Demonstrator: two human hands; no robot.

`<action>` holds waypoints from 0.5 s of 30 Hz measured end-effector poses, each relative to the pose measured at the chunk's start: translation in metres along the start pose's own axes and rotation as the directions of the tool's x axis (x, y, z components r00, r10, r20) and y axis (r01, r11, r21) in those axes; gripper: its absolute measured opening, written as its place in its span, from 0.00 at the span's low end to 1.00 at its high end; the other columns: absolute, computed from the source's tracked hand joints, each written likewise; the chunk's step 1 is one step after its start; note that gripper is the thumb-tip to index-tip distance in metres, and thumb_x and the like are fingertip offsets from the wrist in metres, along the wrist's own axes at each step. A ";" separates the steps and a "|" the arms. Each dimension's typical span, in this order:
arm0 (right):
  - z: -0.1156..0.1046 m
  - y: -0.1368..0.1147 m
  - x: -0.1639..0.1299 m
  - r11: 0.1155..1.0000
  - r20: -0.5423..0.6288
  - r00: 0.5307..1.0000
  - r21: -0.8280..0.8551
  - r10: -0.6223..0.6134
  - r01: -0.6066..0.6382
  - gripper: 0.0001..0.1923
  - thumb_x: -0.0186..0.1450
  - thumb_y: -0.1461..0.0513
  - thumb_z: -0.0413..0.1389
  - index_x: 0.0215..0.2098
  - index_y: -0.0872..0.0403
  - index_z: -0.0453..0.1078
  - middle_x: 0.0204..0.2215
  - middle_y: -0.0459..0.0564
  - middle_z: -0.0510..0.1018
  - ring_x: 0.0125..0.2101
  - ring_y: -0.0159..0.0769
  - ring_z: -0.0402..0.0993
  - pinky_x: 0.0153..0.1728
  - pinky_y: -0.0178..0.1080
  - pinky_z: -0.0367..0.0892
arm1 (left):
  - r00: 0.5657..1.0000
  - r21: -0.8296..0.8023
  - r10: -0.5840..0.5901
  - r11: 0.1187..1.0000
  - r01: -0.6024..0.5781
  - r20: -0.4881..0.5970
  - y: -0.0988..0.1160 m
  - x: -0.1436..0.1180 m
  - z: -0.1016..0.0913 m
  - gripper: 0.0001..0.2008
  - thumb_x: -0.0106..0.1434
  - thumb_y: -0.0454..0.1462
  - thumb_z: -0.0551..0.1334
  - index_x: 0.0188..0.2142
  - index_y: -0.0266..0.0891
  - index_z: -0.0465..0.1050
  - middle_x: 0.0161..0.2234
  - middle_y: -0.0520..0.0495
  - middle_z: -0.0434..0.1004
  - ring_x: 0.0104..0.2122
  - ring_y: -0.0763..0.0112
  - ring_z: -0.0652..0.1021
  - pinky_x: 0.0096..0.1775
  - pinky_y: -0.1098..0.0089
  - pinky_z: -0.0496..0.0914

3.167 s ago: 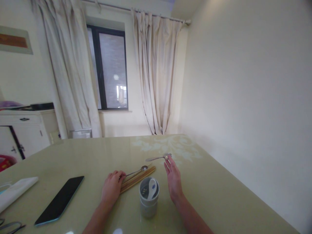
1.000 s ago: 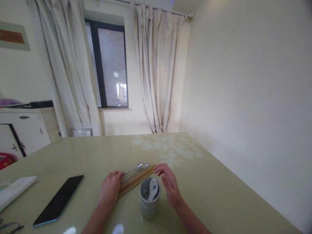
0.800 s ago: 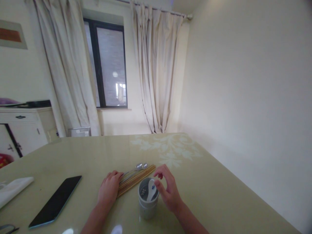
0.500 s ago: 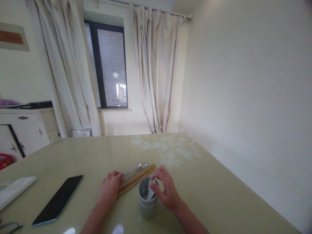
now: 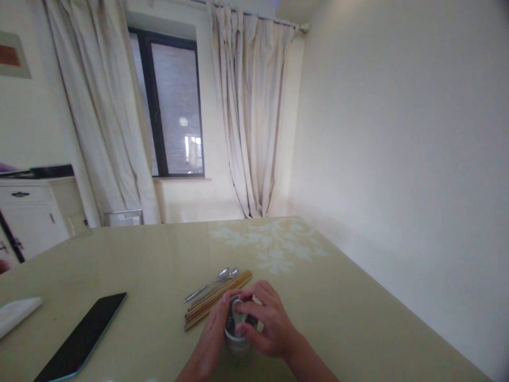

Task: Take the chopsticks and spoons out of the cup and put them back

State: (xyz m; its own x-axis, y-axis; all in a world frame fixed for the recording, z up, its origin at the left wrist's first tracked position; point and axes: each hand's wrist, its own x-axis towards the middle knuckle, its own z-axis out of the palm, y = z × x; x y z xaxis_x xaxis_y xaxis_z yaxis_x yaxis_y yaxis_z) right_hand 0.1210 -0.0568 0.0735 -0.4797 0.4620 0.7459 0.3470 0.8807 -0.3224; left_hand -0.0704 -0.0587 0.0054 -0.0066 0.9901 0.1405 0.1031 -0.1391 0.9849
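Observation:
A grey cylindrical utensil holder (image 5: 238, 344) stands upright on the table. My left hand (image 5: 214, 329) lies along its left side, fingers against the wall and rim. A white spoon (image 5: 238, 314) sits inside the holder, partly covered by fingers. My right hand (image 5: 267, 321) reaches over the right rim with thumb and fingers closed on the spoon. Just behind the left hand lies a bundle of wooden chopsticks (image 5: 217, 298), side by side. Two metal spoons (image 5: 223, 275) rest next to the chopsticks, bowls pointing away from me.
A black phone (image 5: 85, 337) lies on the left of the glossy greenish table (image 5: 338, 318). Further left is a white object (image 5: 18, 313), cut off by the frame. A wall (image 5: 397, 159) runs along the table's right side; curtains (image 5: 254, 116) hang beyond the far edge.
My left hand has left the chopsticks and metal spoons and moved right, onto the holder's side. My right hand has shifted slightly left over the rim, still at the white spoon.

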 end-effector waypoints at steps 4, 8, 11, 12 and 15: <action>0.001 -0.008 0.002 0.999 0.070 0.996 0.012 -0.053 0.052 0.19 0.75 0.46 0.55 0.51 0.47 0.81 0.46 0.57 0.82 0.49 0.50 0.80 0.50 0.51 0.75 | 1.000 -0.040 -0.026 0.999 0.025 -0.007 -0.010 0.002 -0.005 0.36 0.69 0.64 0.53 0.57 0.41 0.80 0.62 0.42 0.80 0.67 0.50 0.72 0.71 0.51 0.63; 0.004 -0.007 0.000 0.997 0.030 0.999 0.080 -0.026 0.023 0.16 0.75 0.51 0.58 0.54 0.46 0.81 0.45 0.57 0.82 0.47 0.49 0.81 0.50 0.49 0.76 | 0.998 -0.058 -0.065 0.996 0.066 0.019 -0.005 0.003 -0.006 0.40 0.66 0.68 0.54 0.56 0.40 0.81 0.61 0.40 0.81 0.66 0.46 0.73 0.71 0.49 0.63; 0.003 0.001 -0.003 0.988 -0.124 0.990 0.147 0.061 -0.042 0.15 0.75 0.54 0.58 0.56 0.45 0.82 0.44 0.56 0.81 0.45 0.47 0.80 0.47 0.47 0.77 | 0.992 -0.107 -0.069 0.991 0.080 0.103 0.005 0.002 -0.004 0.40 0.69 0.67 0.49 0.58 0.41 0.79 0.58 0.41 0.83 0.62 0.48 0.77 0.66 0.53 0.70; 0.002 0.004 -0.003 0.983 -0.199 0.974 0.169 0.107 -0.074 0.15 0.76 0.55 0.57 0.55 0.45 0.82 0.44 0.56 0.80 0.45 0.47 0.79 0.47 0.47 0.77 | 0.988 -0.137 -0.063 0.987 0.082 0.140 0.008 0.001 -0.003 0.41 0.70 0.67 0.46 0.59 0.41 0.78 0.57 0.41 0.83 0.60 0.49 0.79 0.64 0.53 0.72; -0.001 0.016 -0.004 0.943 -0.418 0.856 0.257 0.304 -0.209 0.17 0.78 0.55 0.53 0.50 0.46 0.85 0.44 0.56 0.77 0.46 0.46 0.77 0.47 0.46 0.76 | 0.973 -0.233 -0.062 0.966 0.114 0.221 0.013 0.002 0.000 0.48 0.68 0.70 0.40 0.60 0.40 0.77 0.52 0.38 0.86 0.54 0.47 0.83 0.57 0.48 0.77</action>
State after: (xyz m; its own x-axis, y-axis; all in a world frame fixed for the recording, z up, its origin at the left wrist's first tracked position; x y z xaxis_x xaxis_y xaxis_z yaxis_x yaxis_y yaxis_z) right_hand 0.1292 -0.0442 0.0662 0.0321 0.6198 0.7841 0.2203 0.7608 -0.6104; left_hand -0.0686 -0.0580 0.0181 0.2069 0.9769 0.0534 -0.1330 -0.0260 0.9908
